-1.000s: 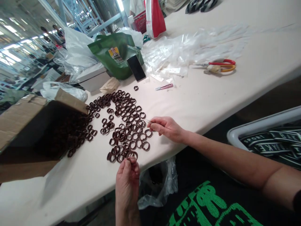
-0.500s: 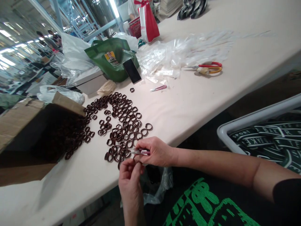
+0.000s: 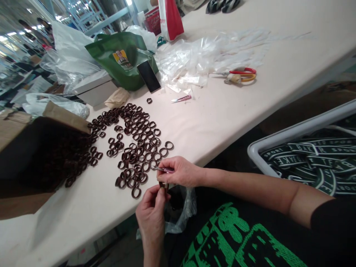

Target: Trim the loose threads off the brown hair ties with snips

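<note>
Between the fingertips of my left hand [image 3: 151,211] a small dark brown ring [image 3: 163,184] is pinched, just off the table's front edge. My right hand [image 3: 180,171] is closed around thread snips [image 3: 166,170] with a pinkish handle, their blades pointing left. Its fingertips meet the same ring from above, and partly cover it. Many similar brown rings [image 3: 140,142] lie in a spread on the table to the left of both hands. Below the hands a clear plastic bag [image 3: 182,218] hangs at my lap; its contents are dark and hard to make out.
A cardboard box [image 3: 66,116] lies on its side, rings spilling out. Behind stand a green pouch [image 3: 121,61], a phone [image 3: 149,76] and a red-white bag [image 3: 171,20]. Second snips [image 3: 182,99], scissors [image 3: 239,75] and clear bags [image 3: 194,55] lie farther back. A grey-rimmed bin [image 3: 253,152] holds printed straps.
The view has shifted slightly. My right hand has risen a little from my left, and the ring between them shows more upright. Both hands keep their holds.
</note>
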`<action>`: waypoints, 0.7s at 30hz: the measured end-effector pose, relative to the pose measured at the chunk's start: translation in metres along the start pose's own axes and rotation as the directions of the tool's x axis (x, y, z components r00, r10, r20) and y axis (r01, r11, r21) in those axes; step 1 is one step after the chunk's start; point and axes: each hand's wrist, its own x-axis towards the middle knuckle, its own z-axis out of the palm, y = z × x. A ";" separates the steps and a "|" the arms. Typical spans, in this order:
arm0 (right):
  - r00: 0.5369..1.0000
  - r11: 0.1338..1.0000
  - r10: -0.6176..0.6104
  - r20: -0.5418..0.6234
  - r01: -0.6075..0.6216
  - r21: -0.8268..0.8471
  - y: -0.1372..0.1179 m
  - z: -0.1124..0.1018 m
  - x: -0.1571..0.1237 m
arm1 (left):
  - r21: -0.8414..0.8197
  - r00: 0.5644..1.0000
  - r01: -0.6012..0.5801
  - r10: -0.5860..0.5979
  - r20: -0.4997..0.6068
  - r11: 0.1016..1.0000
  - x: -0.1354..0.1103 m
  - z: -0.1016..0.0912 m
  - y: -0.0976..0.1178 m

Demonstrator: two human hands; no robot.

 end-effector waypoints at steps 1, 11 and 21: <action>1.000 1.000 0.013 0.011 -0.013 0.009 0.002 -0.001 0.000 | 0.008 1.000 -0.021 0.021 0.009 1.000 0.000 -0.001 -0.003; 0.986 0.986 0.163 0.027 -0.162 -0.035 0.010 0.007 -0.010 | -0.305 0.998 -0.007 -0.014 -0.068 0.952 -0.001 0.015 -0.006; 0.985 0.981 0.041 0.165 -0.008 -0.195 0.013 -0.010 -0.018 | -0.394 0.984 0.133 -0.168 -0.055 0.909 0.004 0.002 0.003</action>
